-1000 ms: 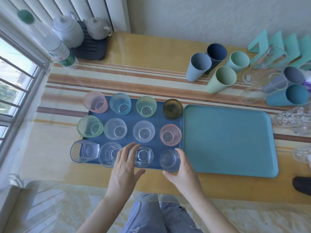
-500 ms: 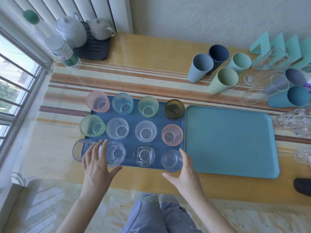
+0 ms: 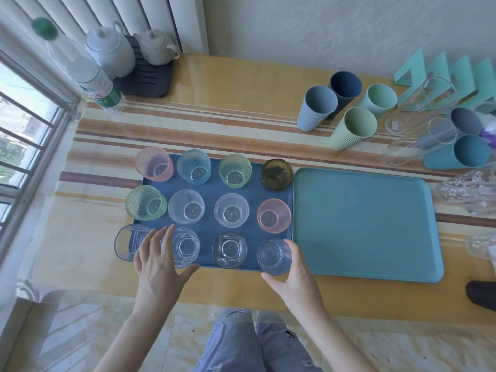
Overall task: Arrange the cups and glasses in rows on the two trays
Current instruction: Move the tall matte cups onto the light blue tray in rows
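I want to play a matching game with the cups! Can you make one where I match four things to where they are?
Things:
1. amber glass
2. square-bottomed clear glass
3. dark blue ribbed cup
4. light blue tray

Places:
A. near row of the dark blue tray
B. far right corner of the dark blue tray
C. holding nothing, beside the dark blue tray
D. on the table, off both trays

Pairs: 1-B, 2-A, 3-D, 4-C

Glasses (image 3: 231, 213) in rows on left tray (image 3: 212, 229), right tray (image 3: 362, 224) beside it, cups (image 3: 351, 128) behind
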Motion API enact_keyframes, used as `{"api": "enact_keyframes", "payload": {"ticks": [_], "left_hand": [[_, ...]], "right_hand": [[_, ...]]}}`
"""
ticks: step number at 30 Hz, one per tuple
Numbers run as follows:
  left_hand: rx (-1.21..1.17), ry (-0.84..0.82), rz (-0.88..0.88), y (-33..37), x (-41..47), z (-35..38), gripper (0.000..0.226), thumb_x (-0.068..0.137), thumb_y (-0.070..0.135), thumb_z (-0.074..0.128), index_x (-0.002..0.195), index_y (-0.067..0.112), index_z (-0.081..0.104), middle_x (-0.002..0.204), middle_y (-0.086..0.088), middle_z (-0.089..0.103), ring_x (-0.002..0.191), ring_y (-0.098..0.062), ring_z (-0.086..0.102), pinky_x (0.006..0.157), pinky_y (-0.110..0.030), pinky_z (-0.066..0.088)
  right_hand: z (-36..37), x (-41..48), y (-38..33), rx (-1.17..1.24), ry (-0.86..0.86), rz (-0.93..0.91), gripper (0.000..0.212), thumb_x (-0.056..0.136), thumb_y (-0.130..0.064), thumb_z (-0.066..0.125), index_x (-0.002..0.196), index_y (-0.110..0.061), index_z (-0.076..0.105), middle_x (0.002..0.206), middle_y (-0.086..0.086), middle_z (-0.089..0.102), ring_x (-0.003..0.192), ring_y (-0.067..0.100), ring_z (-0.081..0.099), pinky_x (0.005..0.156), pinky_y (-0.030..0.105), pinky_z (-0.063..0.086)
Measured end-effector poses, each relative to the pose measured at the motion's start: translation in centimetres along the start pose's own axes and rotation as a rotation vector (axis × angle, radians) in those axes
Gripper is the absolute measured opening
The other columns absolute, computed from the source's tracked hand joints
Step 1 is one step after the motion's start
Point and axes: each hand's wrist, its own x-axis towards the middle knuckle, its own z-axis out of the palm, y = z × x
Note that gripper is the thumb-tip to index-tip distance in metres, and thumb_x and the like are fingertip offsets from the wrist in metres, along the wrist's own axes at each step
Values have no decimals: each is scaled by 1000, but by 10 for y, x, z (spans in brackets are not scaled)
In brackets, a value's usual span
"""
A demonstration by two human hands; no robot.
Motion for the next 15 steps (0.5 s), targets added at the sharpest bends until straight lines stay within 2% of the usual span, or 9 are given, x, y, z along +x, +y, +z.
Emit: {"api": "enact_keyframes", "payload": {"ticks": [3,8,12,15], "left_hand": [[-6,3,12,8,-4,-1,99,52,35,87,135,9,39,136,-16,45,128,-33,32,99,-54,32],[-83,19,98,29,-13,0,92,63,39,81,138,13,35,138,-10,43,131,-27,29,102,-49,28],[-169,43,150,52,-6,-9,79,73,55,52,138,14,34,137,-6,42,130,-24,30,103,-38,21],[-247,100,244,79,14,-21,71,76,50,49,136,15,36,136,-5,43,129,-23,32,103,-36,21]], "right_hand": [[0,0,1,3,-7,0,78,73,-35,75,137,-23,31,135,-9,47,123,12,47,90,21,40],[0,2,2,9,-15,6,78,73,-35,74,137,-25,31,134,-10,47,122,11,48,90,22,42],[-1,2,2,26,-36,7,84,73,-39,73,141,-26,26,141,-12,38,127,9,42,95,21,40],[-10,-1,2,57,-38,-4,88,72,-43,74,142,-25,23,140,-14,33,130,5,36,99,18,35]]}}
